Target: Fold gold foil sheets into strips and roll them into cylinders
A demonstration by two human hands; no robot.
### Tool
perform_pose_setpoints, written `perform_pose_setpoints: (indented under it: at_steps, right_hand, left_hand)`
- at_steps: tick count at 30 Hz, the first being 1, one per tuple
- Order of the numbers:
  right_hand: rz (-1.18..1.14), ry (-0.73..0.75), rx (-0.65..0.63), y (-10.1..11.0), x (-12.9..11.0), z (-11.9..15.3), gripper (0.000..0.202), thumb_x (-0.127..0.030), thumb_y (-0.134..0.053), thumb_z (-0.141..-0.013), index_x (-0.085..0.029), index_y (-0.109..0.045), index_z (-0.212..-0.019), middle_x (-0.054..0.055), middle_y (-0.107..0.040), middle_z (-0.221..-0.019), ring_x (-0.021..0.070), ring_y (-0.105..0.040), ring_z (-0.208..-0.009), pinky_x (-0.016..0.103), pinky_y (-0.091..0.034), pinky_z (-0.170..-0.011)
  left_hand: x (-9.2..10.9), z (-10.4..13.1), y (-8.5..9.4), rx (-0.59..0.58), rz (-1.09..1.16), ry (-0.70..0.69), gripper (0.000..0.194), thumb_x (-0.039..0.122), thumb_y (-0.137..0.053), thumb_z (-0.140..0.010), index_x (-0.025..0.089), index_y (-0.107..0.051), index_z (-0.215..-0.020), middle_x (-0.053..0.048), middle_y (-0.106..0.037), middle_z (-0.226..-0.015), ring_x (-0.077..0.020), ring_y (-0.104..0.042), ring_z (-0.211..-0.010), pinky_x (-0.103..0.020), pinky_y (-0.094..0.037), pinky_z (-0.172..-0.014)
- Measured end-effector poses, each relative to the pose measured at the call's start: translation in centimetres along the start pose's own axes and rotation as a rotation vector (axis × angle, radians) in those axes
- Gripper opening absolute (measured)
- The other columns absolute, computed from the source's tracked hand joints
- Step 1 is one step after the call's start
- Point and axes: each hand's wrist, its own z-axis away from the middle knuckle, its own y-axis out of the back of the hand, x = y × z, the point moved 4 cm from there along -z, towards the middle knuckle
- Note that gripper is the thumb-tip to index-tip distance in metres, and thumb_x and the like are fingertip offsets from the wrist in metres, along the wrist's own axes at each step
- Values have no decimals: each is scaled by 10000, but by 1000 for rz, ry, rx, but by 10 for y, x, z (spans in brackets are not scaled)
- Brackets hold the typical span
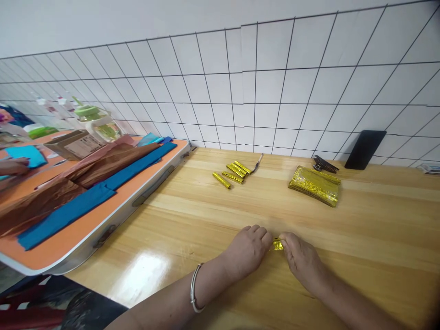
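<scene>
Between my two hands is a small piece of gold foil paper (278, 244), low over the wooden table. My left hand (250, 251), a silver bangle on its wrist, is closed at the foil's left end. At the other end, my right hand (302, 259) pinches the foil between thumb and fingers. Most of the piece is hidden by my hands. Beyond them lie several narrow gold foil rolls (236, 171). A stack of flat gold foil sheets (314, 185) rests farther back on the right.
A black claw hair clip (325, 164) touches the foil stack's back edge. A black phone (365, 149) leans against the tiled wall. A pen (257, 163) lies by the rolls. On the left, an orange-topped table (137, 176) bears blue and brown paper, a cardboard box (74, 144) and another person's hand (15, 167).
</scene>
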Motion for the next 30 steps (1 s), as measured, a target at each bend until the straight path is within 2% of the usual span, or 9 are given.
perform_pose_setpoints:
  at_steps: [6,9,13,16,21,25,30]
  right_hand:
    - [-79,-36,-31,-4,9,-2,200,-155,-325,-909,-169,-517,-965,80,-646,-854,184,-627,-763,299,-474,-693]
    - [-165,-56,-39,-2,8,-5,194,-193,-323,-923,-180,-505,-989,69,-638,-853,176,-612,-760,299,-469,-694]
    - [-346,-157,-50,4,5,-8,173,-280,-404,-907,-197,-479,-1040,25,-604,-789,147,-574,-690,261,-465,-636]
    - [-447,-253,-47,8,5,-9,237,-327,-488,-860,-193,-478,-1055,-6,-570,-718,133,-541,-621,237,-454,-573]
    - [-507,-249,-103,9,1,-8,141,-320,-486,-854,-199,-548,-891,-17,-542,-679,120,-494,-597,221,-411,-546]
    - [-479,-202,-73,10,2,-6,220,-352,-453,-879,-199,-523,-737,-26,-484,-620,113,-445,-572,219,-366,-528]
    - [-553,-250,-106,7,7,-5,216,-363,-463,-874,-195,-534,-758,-29,-469,-620,108,-423,-563,213,-357,-514]
  left_hand:
    - [5,-6,-7,-36,-17,-10,44,145,-441,-880,162,-479,-893,-47,-548,-834,-201,-501,-748,-308,-446,-625]
    - [2,-4,-12,-43,6,-1,61,116,-456,-859,163,-477,-892,-42,-553,-833,-195,-505,-742,-296,-444,-608]
    - [-4,-1,-16,19,84,66,61,173,-417,-905,177,-477,-892,-30,-557,-831,-184,-517,-756,-284,-440,-623]
    - [-8,1,-17,70,136,106,99,200,-386,-926,182,-483,-923,-31,-557,-824,-173,-520,-754,-266,-428,-619]
    - [-7,2,-19,99,185,47,110,190,-380,-914,178,-487,-937,-41,-561,-819,-165,-515,-718,-249,-395,-573]
    - [-8,3,-21,132,280,38,141,207,-345,-926,179,-482,-913,-33,-554,-790,-146,-505,-677,-237,-379,-564]
    - [-8,3,-22,148,327,41,167,228,-330,-936,178,-489,-924,-33,-556,-787,-143,-514,-684,-232,-371,-569]
